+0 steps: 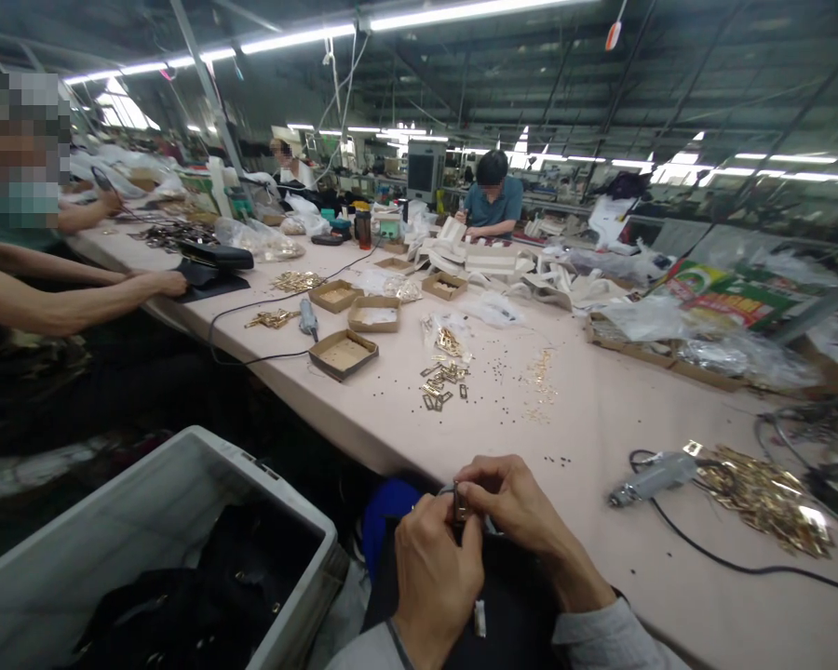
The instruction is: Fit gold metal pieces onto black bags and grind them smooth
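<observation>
My left hand (439, 569) and my right hand (520, 507) meet just in front of the table's near edge. Between their fingertips is a small rectangular metal fitting (461, 505), pinched from both sides. Fingers partly cover it, so its full shape is hidden. Under my hands lies a dark piece of material (517, 596) across my lap; whether the fitting is joined to it I cannot tell. A small shiny metal piece (479, 618) shows on the dark material below my left hand.
On the pale table (587, 447) lie a grey electric screwdriver (653, 479) with its cord, gold metal pieces (768, 498), rectangular fittings (443, 386) and cardboard trays (344, 354). A grey bin (182, 465) with dark items stands at left. Co-workers sit left and across.
</observation>
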